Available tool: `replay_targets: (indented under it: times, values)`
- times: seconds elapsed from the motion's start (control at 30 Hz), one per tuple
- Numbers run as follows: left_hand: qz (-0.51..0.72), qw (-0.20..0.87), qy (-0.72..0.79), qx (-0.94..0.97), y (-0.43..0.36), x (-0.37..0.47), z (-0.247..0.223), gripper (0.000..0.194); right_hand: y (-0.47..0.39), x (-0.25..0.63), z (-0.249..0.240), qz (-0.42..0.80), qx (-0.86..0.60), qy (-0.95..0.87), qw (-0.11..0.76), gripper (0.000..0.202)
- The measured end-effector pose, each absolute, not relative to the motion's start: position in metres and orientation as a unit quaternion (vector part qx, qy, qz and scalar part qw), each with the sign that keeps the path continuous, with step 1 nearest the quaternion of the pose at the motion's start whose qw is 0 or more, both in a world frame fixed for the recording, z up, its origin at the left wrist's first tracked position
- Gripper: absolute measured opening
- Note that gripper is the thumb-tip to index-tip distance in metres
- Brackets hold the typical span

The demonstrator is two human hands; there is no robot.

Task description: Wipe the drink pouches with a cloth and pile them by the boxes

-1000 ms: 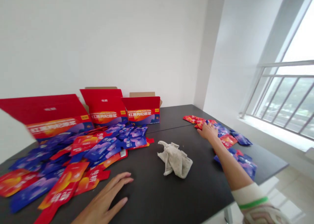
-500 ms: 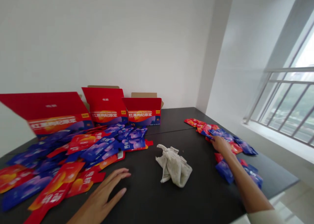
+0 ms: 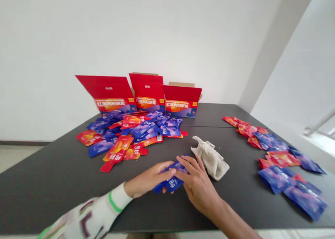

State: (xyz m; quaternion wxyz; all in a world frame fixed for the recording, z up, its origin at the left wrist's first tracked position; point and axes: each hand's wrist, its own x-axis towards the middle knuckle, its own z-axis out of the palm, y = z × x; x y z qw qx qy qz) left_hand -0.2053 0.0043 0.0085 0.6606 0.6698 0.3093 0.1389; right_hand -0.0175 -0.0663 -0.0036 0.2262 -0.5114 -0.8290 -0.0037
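Over the front middle of the table, my left hand and my right hand come together on a blue pouch with white lettering. The left thumb presses across its face, and a blue edge at its left may belong to a second pouch. The right fingers are curled over the pouch's upper and right side, covering part of it. A crumpled greyish-white cloth lies just right of my right hand.
A heap of blue and red pouches lies to the left. Behind it three red cartons stand with lids up. More pouches are strewn along the right side of the dark table, which meets a white wall.
My right hand has come back from the pouches at the right, and both hands now meet on a blue pouch. The left hand was open over the table. The view has turned left.
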Motion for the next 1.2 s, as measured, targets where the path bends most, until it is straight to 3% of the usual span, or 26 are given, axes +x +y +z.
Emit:
replay_targets:
  times: [0.17,0.27,0.43,0.57,0.73,0.87,1.0,1.13,1.2]
  values:
    - [0.142,0.68,0.301,0.654,0.011,-0.218,-0.001,0.043,-0.056,-0.013,-0.015,-0.03,-0.535,-0.818,0.211,0.066]
    - [0.157,0.639,0.304,0.689,0.016,-0.221,-0.003,0.047,-0.047,0.015,-0.021,-0.062,-0.637,-0.739,0.211,0.068]
    - [0.194,0.385,0.389,0.814,0.019,-0.213,-0.003,0.038,-0.028,0.065,-0.037,-0.014,-0.761,-0.627,0.167,0.075]
    - [0.195,0.247,0.438,0.842,0.015,-0.215,-0.002,0.042,-0.022,0.073,-0.034,0.029,-0.748,-0.638,0.179,0.059]
    - [0.165,0.272,0.451,0.834,0.014,-0.232,-0.006,0.037,-0.029,0.034,-0.013,0.131,-0.747,-0.593,0.271,0.043]
    - [0.19,0.289,0.417,0.841,0.015,-0.232,-0.008,0.028,-0.034,-0.028,-0.012,0.121,-0.677,-0.664,0.293,0.042]
    - [0.195,0.32,0.393,0.84,0.02,-0.229,-0.008,0.024,-0.025,-0.057,-0.015,0.048,-0.656,-0.713,0.243,0.043]
    - [0.173,0.347,0.404,0.829,0.028,-0.231,-0.01,0.034,-0.016,-0.049,-0.012,0.011,-0.737,-0.656,0.164,0.035]
    - [0.174,0.357,0.391,0.83,0.033,-0.231,-0.011,0.037,-0.017,-0.049,-0.009,0.011,-0.704,-0.693,0.155,0.033]
